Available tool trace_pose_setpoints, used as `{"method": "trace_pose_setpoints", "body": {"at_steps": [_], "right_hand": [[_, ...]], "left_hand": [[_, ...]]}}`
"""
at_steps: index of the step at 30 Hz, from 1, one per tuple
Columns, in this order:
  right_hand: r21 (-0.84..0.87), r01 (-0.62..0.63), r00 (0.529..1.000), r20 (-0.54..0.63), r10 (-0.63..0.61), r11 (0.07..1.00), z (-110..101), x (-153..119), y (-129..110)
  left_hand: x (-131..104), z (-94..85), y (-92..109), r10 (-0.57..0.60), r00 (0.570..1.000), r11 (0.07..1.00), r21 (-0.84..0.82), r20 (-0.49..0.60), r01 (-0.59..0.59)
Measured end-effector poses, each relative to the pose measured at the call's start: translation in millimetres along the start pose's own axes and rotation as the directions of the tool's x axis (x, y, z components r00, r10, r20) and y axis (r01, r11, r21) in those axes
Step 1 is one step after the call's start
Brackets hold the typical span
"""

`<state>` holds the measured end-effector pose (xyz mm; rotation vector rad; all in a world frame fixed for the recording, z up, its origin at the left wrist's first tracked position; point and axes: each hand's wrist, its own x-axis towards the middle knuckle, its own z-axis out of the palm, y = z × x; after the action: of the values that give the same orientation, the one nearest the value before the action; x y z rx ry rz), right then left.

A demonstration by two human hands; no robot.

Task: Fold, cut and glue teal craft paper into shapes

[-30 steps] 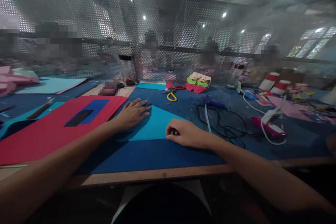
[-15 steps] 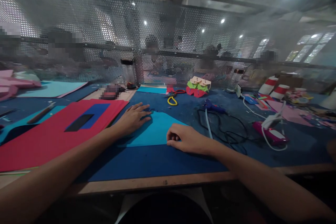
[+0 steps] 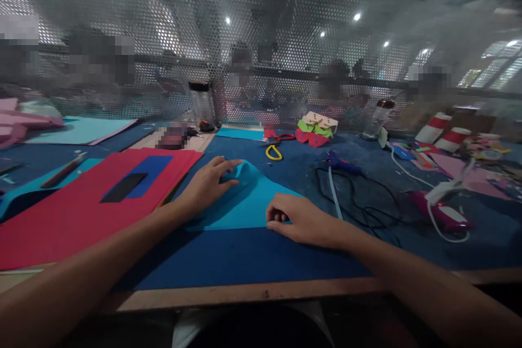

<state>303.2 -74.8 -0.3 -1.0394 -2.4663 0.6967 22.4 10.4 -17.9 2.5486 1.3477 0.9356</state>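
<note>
A light-blue sheet lies on the dark-blue table surface in front of me. My left hand is at its far left edge, thumb and fingers bent around the edge, and the sheet bulges upward there. My right hand rests in a loose fist on the sheet's right side; whatever its fingers may hold is hidden. Left of the sheet is a stack of red sheets, with a blue strip and a black strip on top.
Yellow-and-red-handled scissors lie beyond the sheet. To the right are a blue glue gun with a dark cord and a magenta device with a white cable. A jar stands before the perforated screen. Several people are behind it.
My left hand has gone from lying flat with spread fingers to bending around the sheet's edge, which has risen into a bulge. My right hand keeps its place on the sheet. The view has tilted down slightly.
</note>
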Motion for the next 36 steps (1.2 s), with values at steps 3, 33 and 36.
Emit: {"method": "trace_pose_setpoints", "body": {"at_steps": [3,33,36], "right_hand": [[0.002,-0.011,1.0,0.002,0.011,1.0,0,0,0],[-0.111,0.021,1.0,0.003,-0.021,0.994,19,-12,3],[-0.1,0.002,1.0,0.009,-0.001,0.995,17,-12,2]], "left_hand": [[0,-3.0,0,-0.059,0.996,0.986,-0.158,-0.068,0.048],[-8,-19.5,-12,-0.309,0.951,0.931,-0.199,0.021,0.307],[-10,-16.9,-12,-0.281,0.959,0.931,-0.233,0.039,0.282]]}}
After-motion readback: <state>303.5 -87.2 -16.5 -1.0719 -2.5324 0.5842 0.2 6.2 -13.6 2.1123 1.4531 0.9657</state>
